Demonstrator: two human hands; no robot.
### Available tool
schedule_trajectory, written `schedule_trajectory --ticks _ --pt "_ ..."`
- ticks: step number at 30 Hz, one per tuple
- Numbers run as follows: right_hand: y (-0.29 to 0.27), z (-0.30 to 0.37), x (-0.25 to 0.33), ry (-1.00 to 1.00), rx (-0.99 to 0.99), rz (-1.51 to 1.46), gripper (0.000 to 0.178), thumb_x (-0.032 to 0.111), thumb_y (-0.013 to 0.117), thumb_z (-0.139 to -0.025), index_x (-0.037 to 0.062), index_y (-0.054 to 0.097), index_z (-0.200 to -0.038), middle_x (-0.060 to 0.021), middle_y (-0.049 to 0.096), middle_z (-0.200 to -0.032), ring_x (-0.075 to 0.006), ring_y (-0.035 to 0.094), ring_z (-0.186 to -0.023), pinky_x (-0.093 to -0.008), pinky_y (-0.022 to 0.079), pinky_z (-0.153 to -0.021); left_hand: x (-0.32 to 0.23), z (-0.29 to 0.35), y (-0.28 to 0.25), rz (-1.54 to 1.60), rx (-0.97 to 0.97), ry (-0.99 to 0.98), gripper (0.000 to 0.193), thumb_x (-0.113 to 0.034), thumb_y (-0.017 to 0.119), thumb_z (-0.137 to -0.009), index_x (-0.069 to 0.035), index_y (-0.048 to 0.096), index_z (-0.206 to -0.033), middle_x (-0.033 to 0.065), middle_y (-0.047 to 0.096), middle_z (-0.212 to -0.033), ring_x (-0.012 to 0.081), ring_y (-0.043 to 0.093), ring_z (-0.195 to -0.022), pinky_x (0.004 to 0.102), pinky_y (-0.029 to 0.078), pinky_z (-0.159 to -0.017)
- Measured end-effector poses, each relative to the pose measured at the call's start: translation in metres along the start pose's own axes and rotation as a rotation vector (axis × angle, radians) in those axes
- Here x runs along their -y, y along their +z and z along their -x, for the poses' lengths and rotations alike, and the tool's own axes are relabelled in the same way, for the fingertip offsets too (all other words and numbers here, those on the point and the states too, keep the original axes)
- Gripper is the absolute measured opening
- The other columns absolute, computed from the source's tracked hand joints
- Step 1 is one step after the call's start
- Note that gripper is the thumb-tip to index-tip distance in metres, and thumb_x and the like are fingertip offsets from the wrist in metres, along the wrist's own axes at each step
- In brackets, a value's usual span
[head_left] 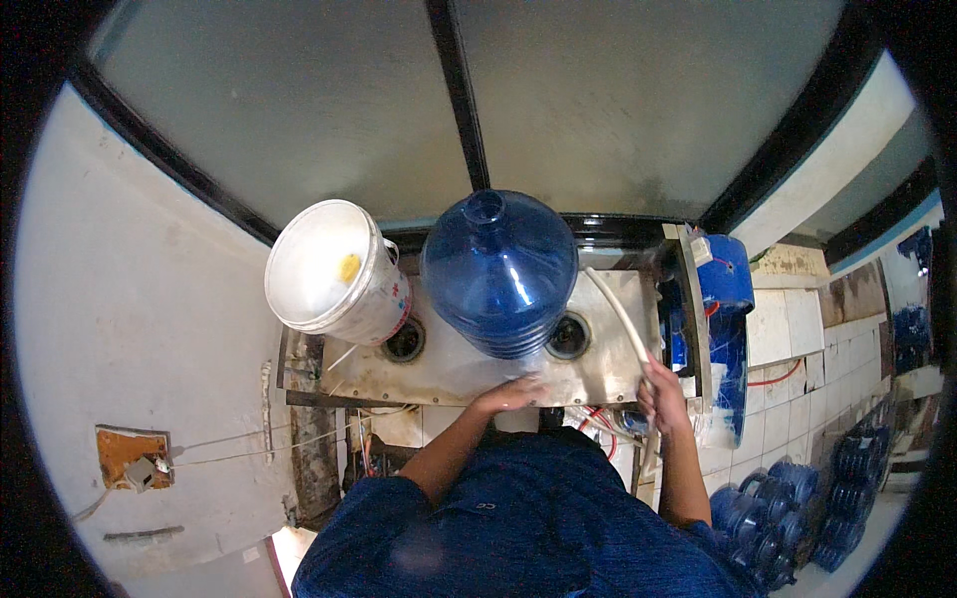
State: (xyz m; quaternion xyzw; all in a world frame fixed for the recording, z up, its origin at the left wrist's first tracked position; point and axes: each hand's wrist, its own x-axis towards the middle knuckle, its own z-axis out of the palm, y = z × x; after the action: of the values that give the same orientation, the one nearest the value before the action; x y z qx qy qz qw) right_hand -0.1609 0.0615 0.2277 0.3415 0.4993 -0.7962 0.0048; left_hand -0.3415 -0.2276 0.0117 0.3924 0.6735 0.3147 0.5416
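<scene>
My right hand [665, 397] is closed around a pale, flexible hose [620, 311], whose upper end curves up and left toward the blue bottle. My left hand [511, 394] is held low over the near edge of the metal counter [454, 384], fingers stretched out and somewhat blurred, with nothing visible in it. Just beyond it, a large translucent blue water bottle [503, 274] stands on the counter with its open neck up. To its left is a white bucket [334, 269] with whitish contents and a small yellow thing [350, 267] inside.
Two round openings are set in the counter, one [403, 340] beside the bucket, another [568, 336] right of the bottle. A blue drum [726, 274] stands at the right. Several blue bottles [763, 513] sit lower right. Cables [249, 436] run from the left wall.
</scene>
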Motion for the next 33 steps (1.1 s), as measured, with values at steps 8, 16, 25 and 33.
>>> schedule_trajectory --ticks 8,16,25,33 --pt "0.056 -0.093 0.006 -0.121 -0.091 -0.242 0.030 0.022 0.060 -0.104 0.0015 0.066 -0.124 -0.0049 0.066 -0.087 -0.0148 0.063 -0.072 -0.0286 0.054 -0.065 -0.144 -0.087 0.063 0.740 0.102 0.072 0.050 -0.038 0.053 -0.109 -0.002 0.047 -0.144 0.0165 0.059 -0.137 0.0291 0.060 -0.127 0.0406 0.051 -0.105" --pt "-0.028 -0.021 -0.051 -0.569 -0.323 0.690 0.045 0.033 0.055 -0.107 0.0019 0.057 -0.140 -0.0205 0.070 -0.118 -0.0279 0.067 -0.108 -0.0382 0.051 -0.094 -0.217 -0.106 -0.012 0.812 -0.073 0.057 0.052 -0.051 0.044 -0.109 -0.001 0.052 -0.122 0.0208 0.071 -0.096 0.0322 0.076 -0.079 0.0454 0.065 -0.071" --pt "-0.042 0.049 -0.095 -0.388 -0.351 0.924 0.057 0.021 0.055 -0.105 0.0136 0.035 -0.159 -0.0263 0.070 -0.086 -0.0447 0.071 -0.075 -0.0512 0.055 -0.069 -0.232 -0.161 -0.028 0.924 -0.231 -0.067 0.074 -0.069 0.043 -0.102 -0.002 0.046 -0.135 0.0202 0.068 -0.101 0.0332 0.076 -0.080 0.0459 0.063 -0.073" --pt "-0.045 -0.052 -0.006 -0.297 -0.388 1.456 0.068 0.016 0.054 -0.100 0.0137 0.029 -0.163 -0.0309 0.070 -0.088 -0.0460 0.071 -0.076 -0.0570 0.058 -0.068 -0.182 -0.110 -0.031 0.834 -0.373 -0.060 0.061 -0.058 0.056 -0.102 -0.006 0.049 -0.135 0.0183 0.071 -0.123 0.0268 0.072 -0.100 0.0399 0.054 -0.089"
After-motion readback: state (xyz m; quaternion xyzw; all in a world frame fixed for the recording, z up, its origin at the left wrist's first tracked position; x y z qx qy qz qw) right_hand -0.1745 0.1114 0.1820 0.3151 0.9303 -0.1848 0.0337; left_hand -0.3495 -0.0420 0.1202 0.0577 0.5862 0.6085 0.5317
